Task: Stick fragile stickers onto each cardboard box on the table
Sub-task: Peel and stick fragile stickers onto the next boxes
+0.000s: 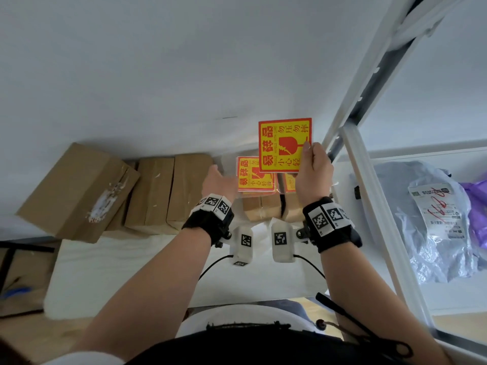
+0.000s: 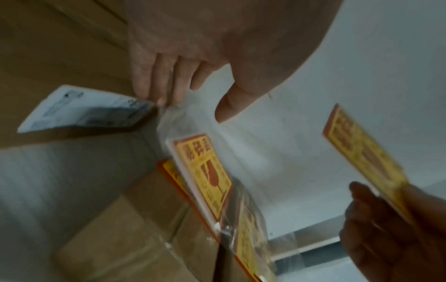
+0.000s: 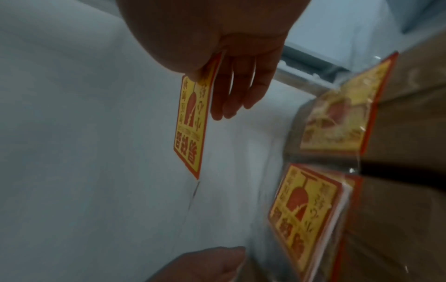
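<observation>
Above the boxes (image 1: 147, 191), right hand (image 1: 313, 175) pinches one sticker (image 1: 286, 144), lifted for peeling; left hand (image 1: 217, 180), fingers seemingly relaxed, touches the pack (image 1: 254, 177).

A parcel packing or storage corner: taped cardboard boxes (image 1: 147, 193) line the far edge of a white table (image 1: 118, 272) against a bare wall, a white metal shelf rack (image 1: 369, 159) stands at the right, and it holds a bagged parcel with a shipping label (image 1: 437, 206).

Left hand's fingers (image 2: 166, 82) out of the head view, small print on the held sticker (image 1: 286, 144) unreadable.
</observation>
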The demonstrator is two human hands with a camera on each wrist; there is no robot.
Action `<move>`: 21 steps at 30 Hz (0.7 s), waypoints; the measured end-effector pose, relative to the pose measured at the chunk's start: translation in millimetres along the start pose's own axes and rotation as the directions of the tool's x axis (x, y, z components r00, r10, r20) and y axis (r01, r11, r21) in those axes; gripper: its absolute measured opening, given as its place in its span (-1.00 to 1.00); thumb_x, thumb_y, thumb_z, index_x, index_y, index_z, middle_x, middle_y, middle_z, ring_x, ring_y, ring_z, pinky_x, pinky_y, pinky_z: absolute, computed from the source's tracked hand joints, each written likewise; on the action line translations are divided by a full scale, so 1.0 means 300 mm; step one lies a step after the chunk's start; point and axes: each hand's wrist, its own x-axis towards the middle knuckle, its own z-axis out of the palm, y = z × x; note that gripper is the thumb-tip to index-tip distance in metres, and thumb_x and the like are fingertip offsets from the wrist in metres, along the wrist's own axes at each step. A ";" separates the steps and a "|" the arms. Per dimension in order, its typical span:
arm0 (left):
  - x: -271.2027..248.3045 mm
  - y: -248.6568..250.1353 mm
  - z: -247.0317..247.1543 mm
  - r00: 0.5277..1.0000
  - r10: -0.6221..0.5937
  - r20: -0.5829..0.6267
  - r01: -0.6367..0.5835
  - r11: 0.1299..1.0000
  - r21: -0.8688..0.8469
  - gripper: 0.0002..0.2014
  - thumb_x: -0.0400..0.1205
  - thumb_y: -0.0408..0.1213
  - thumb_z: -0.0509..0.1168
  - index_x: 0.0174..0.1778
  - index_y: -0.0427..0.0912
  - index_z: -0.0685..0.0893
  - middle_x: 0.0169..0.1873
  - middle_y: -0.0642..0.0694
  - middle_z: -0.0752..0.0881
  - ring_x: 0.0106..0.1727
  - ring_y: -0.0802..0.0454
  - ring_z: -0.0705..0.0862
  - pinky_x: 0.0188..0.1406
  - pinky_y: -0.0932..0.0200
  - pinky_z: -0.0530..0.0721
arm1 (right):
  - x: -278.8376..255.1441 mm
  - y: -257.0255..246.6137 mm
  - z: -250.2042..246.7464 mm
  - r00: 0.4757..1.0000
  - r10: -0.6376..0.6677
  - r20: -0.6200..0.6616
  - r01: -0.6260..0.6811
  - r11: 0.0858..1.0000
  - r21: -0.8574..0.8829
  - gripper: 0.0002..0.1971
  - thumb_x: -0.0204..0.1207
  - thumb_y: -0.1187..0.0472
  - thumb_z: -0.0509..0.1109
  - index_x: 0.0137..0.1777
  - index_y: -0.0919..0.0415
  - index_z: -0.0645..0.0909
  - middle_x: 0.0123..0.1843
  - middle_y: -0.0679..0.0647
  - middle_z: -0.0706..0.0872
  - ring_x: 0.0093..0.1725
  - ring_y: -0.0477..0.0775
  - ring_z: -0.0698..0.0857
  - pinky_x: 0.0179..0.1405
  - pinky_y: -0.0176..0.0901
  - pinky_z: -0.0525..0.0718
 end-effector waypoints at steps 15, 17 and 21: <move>0.073 -0.318 -0.268 0.995 0.015 0.101 -0.069 0.827 0.558 0.00 0.56 0.35 0.23 0.76 -0.03 -0.13 0.75 -0.10 -0.17 0.73 -0.28 -0.23 0.66 -0.36 -0.21 | -0.177 -0.034 0.477 0.726 0.430 0.537 -0.482 0.875 -0.050 -0.69 0.80 0.06 0.06 -0.02 0.21 0.54 -0.08 0.15 0.65 -0.08 0.10 0.66 0.14 0.05 0.66; 0.089 -0.343 -0.232 0.992 0.064 0.108 -0.117 0.785 0.608 0.11 0.45 0.50 0.19 0.75 0.01 -0.17 0.75 -0.11 -0.15 0.73 -0.29 -0.23 0.62 -0.39 -0.22 | -0.212 -0.029 0.499 0.666 0.489 0.563 -0.580 0.814 -0.021 -0.71 0.79 0.07 0.08 -0.03 0.21 0.53 -0.05 0.15 0.66 -0.02 0.12 0.67 0.21 0.13 0.66; 0.089 -0.347 -0.161 0.972 0.125 0.198 -0.227 0.715 0.662 0.11 0.41 0.55 0.16 0.75 0.07 -0.15 0.75 -0.09 -0.12 0.73 -0.24 -0.22 0.65 -0.35 -0.18 | -0.231 -0.030 0.490 0.600 0.576 0.556 -0.733 0.674 0.093 -0.76 0.79 0.13 0.09 -0.01 0.19 0.53 -0.05 0.12 0.72 -0.03 0.08 0.74 0.22 0.11 0.73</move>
